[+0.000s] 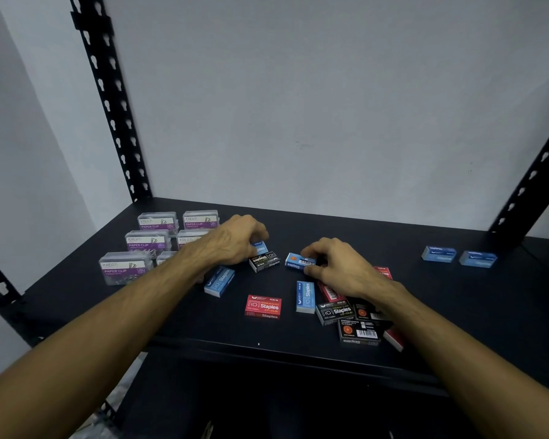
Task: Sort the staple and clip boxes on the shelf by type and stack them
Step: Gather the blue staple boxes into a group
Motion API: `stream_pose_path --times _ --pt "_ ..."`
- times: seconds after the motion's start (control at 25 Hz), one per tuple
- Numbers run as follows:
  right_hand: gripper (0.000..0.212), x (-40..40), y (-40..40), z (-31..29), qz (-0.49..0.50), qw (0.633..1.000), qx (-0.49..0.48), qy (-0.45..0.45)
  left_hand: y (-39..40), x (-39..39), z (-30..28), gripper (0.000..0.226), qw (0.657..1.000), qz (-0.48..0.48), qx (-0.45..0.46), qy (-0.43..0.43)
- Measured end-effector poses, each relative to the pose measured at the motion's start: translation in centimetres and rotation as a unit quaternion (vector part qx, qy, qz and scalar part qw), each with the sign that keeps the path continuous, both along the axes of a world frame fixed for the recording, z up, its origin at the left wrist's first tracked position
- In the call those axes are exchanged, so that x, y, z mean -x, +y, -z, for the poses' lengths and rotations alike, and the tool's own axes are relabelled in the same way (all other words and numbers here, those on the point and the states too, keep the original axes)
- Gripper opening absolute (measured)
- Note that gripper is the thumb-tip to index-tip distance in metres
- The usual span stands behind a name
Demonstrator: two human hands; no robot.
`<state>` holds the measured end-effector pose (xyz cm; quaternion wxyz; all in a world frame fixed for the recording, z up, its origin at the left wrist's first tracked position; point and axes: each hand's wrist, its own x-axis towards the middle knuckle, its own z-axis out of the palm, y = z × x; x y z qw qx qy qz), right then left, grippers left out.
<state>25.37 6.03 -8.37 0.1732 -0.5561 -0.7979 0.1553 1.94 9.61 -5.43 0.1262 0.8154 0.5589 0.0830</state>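
Small staple boxes in blue, red and black lie scattered across the middle of the black shelf (425, 296). My left hand (235, 240) is closed over a blue staple box (260, 248) next to a black staple box (264, 262). My right hand (336, 264) pinches another blue staple box (298, 261) by its right end. More lie loose: a blue box (219, 281), a red box (263, 307), a blue box (305, 296), and a pile of black and red boxes (358, 321) under my right wrist. Two blue boxes (458, 256) sit side by side at the far right.
Several clear paper clip boxes with purple labels (146, 243) stand in rows at the back left. Black slotted uprights (108, 90) rise at the left and right corners, with a white wall behind. The shelf's front edge (267, 353) runs below the boxes.
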Motion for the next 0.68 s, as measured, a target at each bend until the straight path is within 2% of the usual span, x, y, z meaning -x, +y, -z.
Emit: stream_pose_path --times 0.28,0.52,0.68 --pt "0.032 -0.79 0.57 -0.14 0.001 1.0 0.003 -0.006 0.33 -0.33 0.08 0.043 0.998 0.023 0.028 -0.06" --pt "0.031 -0.78 0.88 -0.17 0.008 1.0 -0.023 0.007 0.23 -0.7 0.38 0.029 0.994 0.027 0.015 -0.101" --pt "0.039 -1.02 0.84 -0.39 0.012 1.0 -0.015 -0.005 0.24 -0.47 0.38 0.041 0.996 0.034 0.029 -0.082"
